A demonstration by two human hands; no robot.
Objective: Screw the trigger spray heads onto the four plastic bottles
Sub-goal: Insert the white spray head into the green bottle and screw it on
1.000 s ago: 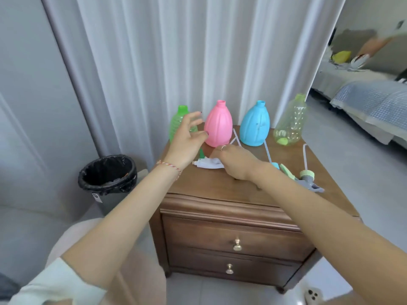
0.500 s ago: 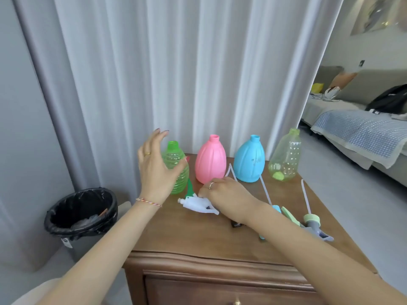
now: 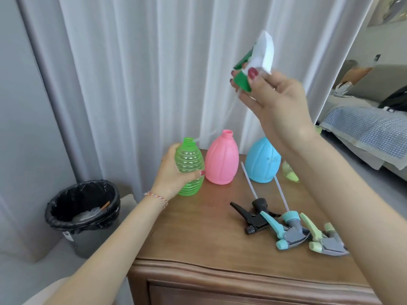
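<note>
My left hand [image 3: 170,172] grips the ribbed green bottle [image 3: 189,166] at the nightstand's back left corner. My right hand [image 3: 273,102] holds the white and green spray head [image 3: 255,60] high above the bottles; its thin dip tube slants down and its tip reaches the green bottle's open mouth. The pink bottle [image 3: 222,158] and blue bottle [image 3: 262,161] stand open beside it. The clear yellowish bottle [image 3: 290,172] is mostly hidden behind my right forearm. A black spray head [image 3: 253,216], a teal and grey spray head [image 3: 288,230] and a pale green and grey spray head [image 3: 326,238] lie on the wood.
The wooden nightstand [image 3: 198,238] has a drawer below its front edge. A black-lined trash bin [image 3: 83,208] stands on the floor to the left. White curtains [image 3: 132,73] hang directly behind the bottles. A bed with a blue checked cover [image 3: 370,126] is at the right.
My right hand has lifted the white and green spray head off the nightstand and raised it high. My left hand has closed around the green bottle. The camera has moved closer.
</note>
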